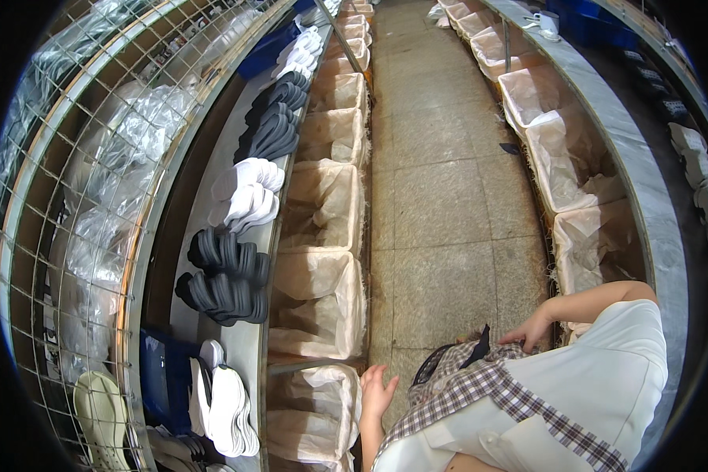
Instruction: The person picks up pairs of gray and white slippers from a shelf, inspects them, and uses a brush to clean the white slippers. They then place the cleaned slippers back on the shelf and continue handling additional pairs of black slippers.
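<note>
**Aisle position: both hands free, nothing gripped**

Nearest my camera is the checked-and-white garment (527,401) below the lens. From the left: stacks of white foam soles (226,405) and black ribbed soles (226,275) line the steel bench. My left hand (376,393) hangs beside the white fabric-lined bin (315,413), fingers spread, empty. My right hand (529,329) rests loosely curled on the garment, holding nothing. Risk, as I judge it: the left hand could snag the bin liner, because it sits so near.

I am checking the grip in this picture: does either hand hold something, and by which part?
Nothing is held. The left hand hangs open beside a lined bin. The right hand rests on the checked garment.
</note>
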`<move>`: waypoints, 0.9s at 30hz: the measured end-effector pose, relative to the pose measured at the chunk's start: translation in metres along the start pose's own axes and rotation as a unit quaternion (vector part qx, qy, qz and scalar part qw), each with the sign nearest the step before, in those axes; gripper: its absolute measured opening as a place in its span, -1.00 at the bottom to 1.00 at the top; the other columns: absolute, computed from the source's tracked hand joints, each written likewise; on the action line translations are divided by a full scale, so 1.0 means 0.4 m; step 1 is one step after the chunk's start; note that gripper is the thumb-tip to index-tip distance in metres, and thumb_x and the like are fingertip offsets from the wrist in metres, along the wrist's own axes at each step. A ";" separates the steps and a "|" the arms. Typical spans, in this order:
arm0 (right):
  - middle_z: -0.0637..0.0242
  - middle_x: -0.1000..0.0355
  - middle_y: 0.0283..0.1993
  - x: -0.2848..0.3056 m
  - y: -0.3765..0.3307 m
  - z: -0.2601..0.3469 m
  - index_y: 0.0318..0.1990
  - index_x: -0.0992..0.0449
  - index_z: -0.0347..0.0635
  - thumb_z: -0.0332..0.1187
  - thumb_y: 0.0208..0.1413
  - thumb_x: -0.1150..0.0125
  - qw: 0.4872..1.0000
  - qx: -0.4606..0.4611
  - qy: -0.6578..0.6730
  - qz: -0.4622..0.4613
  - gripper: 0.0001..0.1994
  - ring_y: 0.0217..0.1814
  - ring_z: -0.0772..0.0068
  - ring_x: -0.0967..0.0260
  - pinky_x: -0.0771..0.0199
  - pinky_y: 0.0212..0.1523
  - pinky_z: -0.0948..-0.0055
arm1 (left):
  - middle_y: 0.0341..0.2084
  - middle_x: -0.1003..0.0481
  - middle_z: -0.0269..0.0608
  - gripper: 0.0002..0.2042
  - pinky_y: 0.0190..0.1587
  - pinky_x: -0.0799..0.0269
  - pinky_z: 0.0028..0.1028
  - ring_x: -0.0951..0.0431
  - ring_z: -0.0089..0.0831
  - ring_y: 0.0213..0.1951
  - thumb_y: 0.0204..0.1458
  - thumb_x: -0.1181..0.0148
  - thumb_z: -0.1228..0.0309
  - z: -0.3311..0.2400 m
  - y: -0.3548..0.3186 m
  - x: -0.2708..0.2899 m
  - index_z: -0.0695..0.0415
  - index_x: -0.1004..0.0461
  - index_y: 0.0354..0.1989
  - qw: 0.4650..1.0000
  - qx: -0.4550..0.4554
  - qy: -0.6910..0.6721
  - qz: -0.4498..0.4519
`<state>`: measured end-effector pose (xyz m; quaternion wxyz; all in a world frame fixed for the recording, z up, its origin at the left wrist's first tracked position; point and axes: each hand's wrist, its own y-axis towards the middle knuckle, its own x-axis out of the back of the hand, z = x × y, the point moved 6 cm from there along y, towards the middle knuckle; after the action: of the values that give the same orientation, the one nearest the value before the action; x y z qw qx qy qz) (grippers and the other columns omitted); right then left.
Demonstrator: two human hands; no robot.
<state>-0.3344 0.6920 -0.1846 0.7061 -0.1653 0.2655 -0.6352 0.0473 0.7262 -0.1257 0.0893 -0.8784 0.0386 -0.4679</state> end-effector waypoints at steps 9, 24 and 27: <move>-0.06 0.19 0.39 0.000 0.006 0.048 0.34 0.29 -0.37 -0.35 -0.11 -0.24 0.999 -0.003 -0.045 0.013 -0.06 0.44 0.16 0.27 0.22 0.37 0.32 | 0.04 -0.31 0.09 -0.53 0.19 -0.10 -0.22 -0.22 0.01 0.13 -0.07 -0.24 0.18 -0.005 -0.010 -0.003 0.15 -0.39 0.00 1.000 -0.003 0.011 0.004; 0.01 0.22 0.41 -0.011 -0.019 0.053 0.34 0.26 -0.36 -0.36 -0.11 -0.27 0.995 -0.018 0.092 0.038 -0.06 0.45 0.24 0.30 0.27 0.38 0.37 | 0.01 -0.35 0.05 -0.56 0.13 -0.19 -0.23 -0.29 0.00 0.07 -0.04 -0.21 0.19 -0.035 -0.018 -0.012 0.13 -0.39 0.00 0.999 -0.025 0.022 0.032; 0.00 0.12 0.38 -0.011 -0.001 0.051 0.34 0.25 -0.36 -0.39 -0.11 -0.26 0.999 0.011 0.045 0.018 -0.07 0.42 0.24 0.21 0.20 0.35 0.37 | -0.01 -0.36 0.05 -0.56 0.10 -0.23 -0.24 -0.32 0.01 0.04 -0.04 -0.21 0.19 -0.030 -0.025 -0.012 0.14 -0.38 0.00 0.999 -0.025 0.035 0.032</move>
<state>-0.3231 0.6941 -0.1670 0.7067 -0.1240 0.2930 -0.6319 0.0344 0.7353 -0.1212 0.0807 -0.8619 0.0821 -0.4938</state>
